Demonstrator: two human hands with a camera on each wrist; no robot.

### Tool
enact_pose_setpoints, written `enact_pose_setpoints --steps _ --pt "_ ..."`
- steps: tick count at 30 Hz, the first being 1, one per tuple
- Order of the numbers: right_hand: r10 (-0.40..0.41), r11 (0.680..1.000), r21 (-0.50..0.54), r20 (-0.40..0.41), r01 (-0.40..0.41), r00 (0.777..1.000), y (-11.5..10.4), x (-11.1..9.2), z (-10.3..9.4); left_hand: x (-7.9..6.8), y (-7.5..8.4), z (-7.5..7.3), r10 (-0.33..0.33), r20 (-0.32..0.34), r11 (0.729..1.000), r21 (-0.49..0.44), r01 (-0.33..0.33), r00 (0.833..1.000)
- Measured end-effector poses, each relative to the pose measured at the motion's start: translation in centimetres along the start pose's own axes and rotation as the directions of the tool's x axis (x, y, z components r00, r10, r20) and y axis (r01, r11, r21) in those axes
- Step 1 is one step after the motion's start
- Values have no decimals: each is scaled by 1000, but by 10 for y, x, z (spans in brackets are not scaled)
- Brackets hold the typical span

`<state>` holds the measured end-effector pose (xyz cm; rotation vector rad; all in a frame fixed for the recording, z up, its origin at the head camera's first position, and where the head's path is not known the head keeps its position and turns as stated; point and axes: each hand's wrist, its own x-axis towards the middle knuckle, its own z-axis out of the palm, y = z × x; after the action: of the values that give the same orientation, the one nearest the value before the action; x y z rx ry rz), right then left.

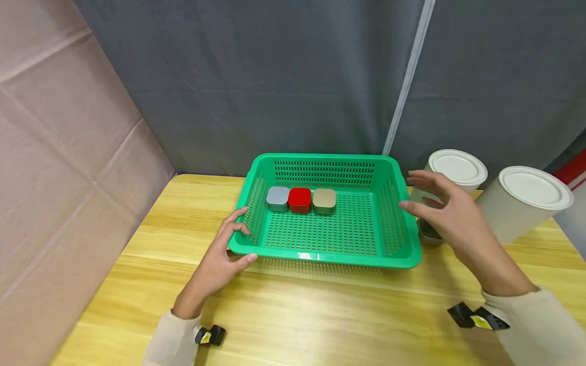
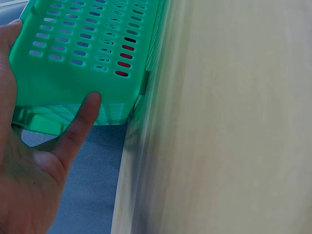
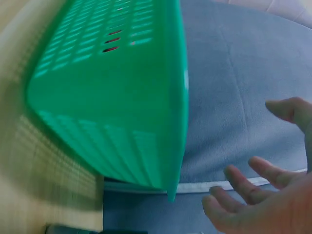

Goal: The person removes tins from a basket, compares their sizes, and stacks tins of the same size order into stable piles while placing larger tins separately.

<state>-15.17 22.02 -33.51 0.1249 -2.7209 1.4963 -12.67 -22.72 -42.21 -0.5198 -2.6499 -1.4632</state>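
Note:
A green plastic basket (image 1: 325,261) with slotted walls stands on the wooden table. Three small rounded-square containers sit in a row toward its back left: one with a pale grey top (image 1: 277,196), one red (image 1: 299,198), one beige (image 1: 324,199). At the basket's front left corner, my left hand (image 1: 220,267) holds the rim, its fingers bent over the left side. The left wrist view has the thumb (image 2: 80,126) lying against the outer wall. Just off the right rim, my right hand (image 1: 450,213) hovers with fingers spread and slightly bent, holding nothing.
Two white lidded canisters (image 1: 458,168) (image 1: 531,195) stand to the right of the basket, close to my right hand. A small dark-topped container (image 1: 429,233) is partly hidden behind that hand. A grey curtain (image 1: 274,86) hangs behind the table; a pinkish padded wall (image 1: 68,168) bounds the left.

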Motion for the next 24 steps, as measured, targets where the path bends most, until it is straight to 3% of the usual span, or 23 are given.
enact_pose_setpoints --steps 5,15,24 --pt "-6 997 79 91 -1 996 -6 11 4 0 -1 1 7 4 1000 -16 -7 1000" --pt "-66 978 208 162 31 985 -19 36 14 0 -1 1 15 -2 1000 -28 -15 1000" --pt "-106 887 460 252 -23 962 -32 60 26 0 -2 1 17 -6 1000 -24 -17 1000"
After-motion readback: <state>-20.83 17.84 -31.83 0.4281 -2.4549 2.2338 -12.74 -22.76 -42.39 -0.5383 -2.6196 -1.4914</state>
